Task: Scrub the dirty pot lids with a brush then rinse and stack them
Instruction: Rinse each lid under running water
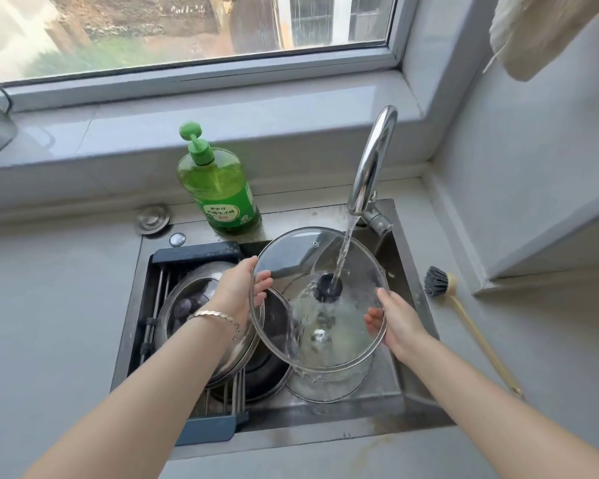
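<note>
A large glass pot lid (pixel 301 257) with a metal rim and a dark knob is held tilted over the sink, under the running tap. My left hand (pixel 242 288) grips its left rim, fingers curled behind the glass. My right hand (pixel 393 319) holds the right rim. Water from the faucet (pixel 372 160) strikes the lid near its knob and runs down. Another glass lid (pixel 325 385) lies below in the sink. A steel-rimmed lid (pixel 184 305) rests on the drying rack at the left. The wooden-handled brush (pixel 464 312) lies on the counter to the right.
A green dish-soap pump bottle (pixel 218 191) stands behind the sink (pixel 408 406). A blue-framed drying rack (pixel 204 430) spans the sink's left half. A metal sink plug (pixel 152 219) sits on the counter at the back left. A window sill runs behind.
</note>
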The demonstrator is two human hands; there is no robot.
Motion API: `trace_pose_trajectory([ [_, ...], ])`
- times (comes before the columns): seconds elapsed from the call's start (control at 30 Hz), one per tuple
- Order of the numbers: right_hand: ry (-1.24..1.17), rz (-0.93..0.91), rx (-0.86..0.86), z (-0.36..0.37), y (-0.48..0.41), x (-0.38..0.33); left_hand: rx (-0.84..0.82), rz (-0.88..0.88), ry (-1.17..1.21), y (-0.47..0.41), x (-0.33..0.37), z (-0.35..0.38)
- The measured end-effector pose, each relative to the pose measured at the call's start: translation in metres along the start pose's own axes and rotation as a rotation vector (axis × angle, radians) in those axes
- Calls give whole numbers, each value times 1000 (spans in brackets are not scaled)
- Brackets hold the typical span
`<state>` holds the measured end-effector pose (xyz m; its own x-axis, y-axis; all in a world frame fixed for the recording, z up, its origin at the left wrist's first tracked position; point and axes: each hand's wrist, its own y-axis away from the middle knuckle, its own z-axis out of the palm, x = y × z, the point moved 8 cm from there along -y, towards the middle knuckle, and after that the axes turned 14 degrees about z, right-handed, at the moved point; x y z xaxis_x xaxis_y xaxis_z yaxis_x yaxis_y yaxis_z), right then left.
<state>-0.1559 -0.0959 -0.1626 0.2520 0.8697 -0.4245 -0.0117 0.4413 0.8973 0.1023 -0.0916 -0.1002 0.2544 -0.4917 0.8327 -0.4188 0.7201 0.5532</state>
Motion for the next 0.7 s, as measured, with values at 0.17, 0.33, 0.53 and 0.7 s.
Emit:
trace_pose_trajectory([
  [0.17, -4, 34, 66, -34, -1, 10, -52, -85, -24, 5, -30, 18],
  [0.33, 54, 17, 73, -34, 0, 15, -60, -123, -19, 11, -44, 15],
  [0.53, 166, 124, 116, -22, -3, 45, -13, -218, -14, 16, -62, -16],
  [0.7, 190, 123, 6, 14, 0, 41, 92, -164, 95, 16, -49, -43],
])
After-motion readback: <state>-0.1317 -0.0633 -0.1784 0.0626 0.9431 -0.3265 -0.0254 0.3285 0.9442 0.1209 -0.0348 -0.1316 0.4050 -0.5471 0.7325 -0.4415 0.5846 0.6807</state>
